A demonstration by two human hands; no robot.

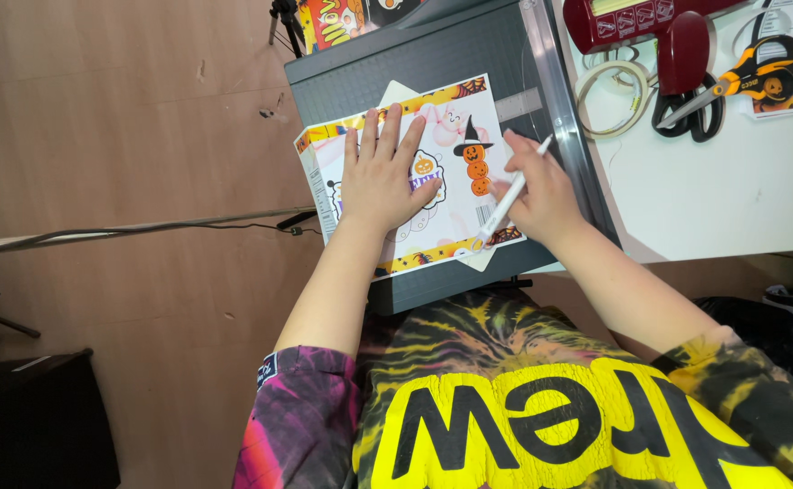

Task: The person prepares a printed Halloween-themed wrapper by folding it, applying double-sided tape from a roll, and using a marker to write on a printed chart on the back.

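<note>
Surface: a dark grey cutting mat (432, 54) lies over the left edge of a white worktop (722, 199), overhanging it toward the wooden floor (143, 136). A clear plastic ruler (555, 100) runs along the mat's right edge.

On the mat rests a flattened printed cardboard box, white with orange-yellow borders and pumpkin and witch-hat pictures (455, 163), over a pale paper sheet whose corners show at its top and bottom.

Left hand (380, 177): laid flat, fingers spread, pressing the box's left half; it grasps nothing.

Right hand (541, 195): closed around a slim white pen-shaped tool (509, 199), its tip touching the box near the lower right corner.

At the worktop's far right: a dark red tape dispenser (659, 32), a roll of pale tape (609, 86), and black-handled scissors (686, 113) beside an orange-and-black handled tool (759, 77).

Room: a dark cable (124, 231) crosses the floor on the left; a black tripod foot (283, 18) stands at the far edge of view.
</note>
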